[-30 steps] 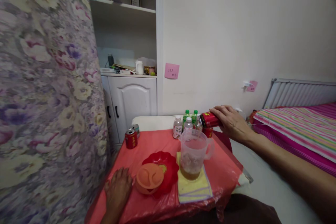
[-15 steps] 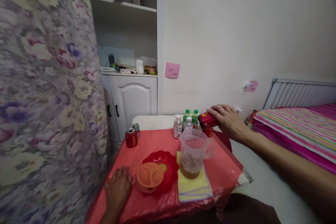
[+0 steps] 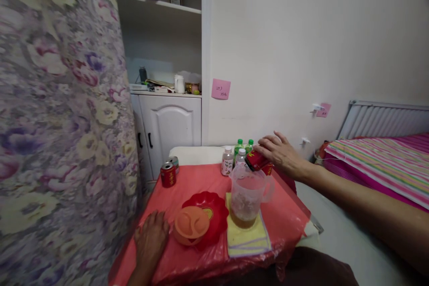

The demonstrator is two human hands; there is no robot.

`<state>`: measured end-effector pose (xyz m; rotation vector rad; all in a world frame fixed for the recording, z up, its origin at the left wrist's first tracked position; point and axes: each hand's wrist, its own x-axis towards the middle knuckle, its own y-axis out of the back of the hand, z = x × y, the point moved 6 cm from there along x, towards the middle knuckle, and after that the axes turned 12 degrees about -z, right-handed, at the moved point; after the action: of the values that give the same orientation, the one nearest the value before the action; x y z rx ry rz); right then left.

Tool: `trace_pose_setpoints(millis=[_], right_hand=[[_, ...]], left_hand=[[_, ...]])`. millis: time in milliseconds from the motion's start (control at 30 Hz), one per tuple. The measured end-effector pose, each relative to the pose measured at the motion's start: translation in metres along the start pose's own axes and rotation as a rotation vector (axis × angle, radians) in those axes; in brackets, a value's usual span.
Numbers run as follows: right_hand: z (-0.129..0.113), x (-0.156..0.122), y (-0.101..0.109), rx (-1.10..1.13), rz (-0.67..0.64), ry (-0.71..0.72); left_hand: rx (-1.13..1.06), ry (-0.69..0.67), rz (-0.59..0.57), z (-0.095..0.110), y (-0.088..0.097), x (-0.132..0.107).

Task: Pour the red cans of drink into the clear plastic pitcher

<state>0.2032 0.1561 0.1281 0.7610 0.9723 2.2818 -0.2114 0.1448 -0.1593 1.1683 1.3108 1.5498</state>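
Note:
A red drink can (image 3: pixel 257 161) is gripped in my right hand (image 3: pixel 280 155), tilted with its top end down over the rim of a clear plastic measuring jug (image 3: pixel 247 190). Brownish liquid lies in the bottom of the jug, which stands on a folded yellow cloth (image 3: pixel 250 243). My left hand (image 3: pixel 152 234) rests flat on the red table cover, fingers stretched out. To its right, an orange divided bowl (image 3: pixel 191 223) sits partly over a red scalloped plate (image 3: pixel 219 223).
Another red can (image 3: pixel 168 175) and a greenish can (image 3: pixel 174 161) stand at the table's left back. Behind the jug are clear bottles (image 3: pixel 227 161) and green-capped bottles (image 3: pixel 238 145). A floral curtain (image 3: pixel 67 120) hangs at left; a bed (image 3: pixel 385 156) is at right.
My right hand has moved slightly left and the can is tipped further down, its top now at the jug's rim. The left hand stays in place.

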Motion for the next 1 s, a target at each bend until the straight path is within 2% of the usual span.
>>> trace_pose_setpoints(millis=[433, 667, 1000], right_hand=[[-0.018, 0.007, -0.013, -0.048, -0.028, 0.134], [-0.025, 0.005, -0.014, -0.047, -0.020, 0.119], [-0.011, -0.009, -0.026, 0.026, 0.002, 0.028]], left_hand=[[-0.138, -0.003, 0.016, -0.010, -0.008, 0.010], [-0.238, -0.026, 0.042, -0.021, -0.006, 0.011], [-0.307, -0.067, 0.122, -0.026, -0.006, 0.009]])
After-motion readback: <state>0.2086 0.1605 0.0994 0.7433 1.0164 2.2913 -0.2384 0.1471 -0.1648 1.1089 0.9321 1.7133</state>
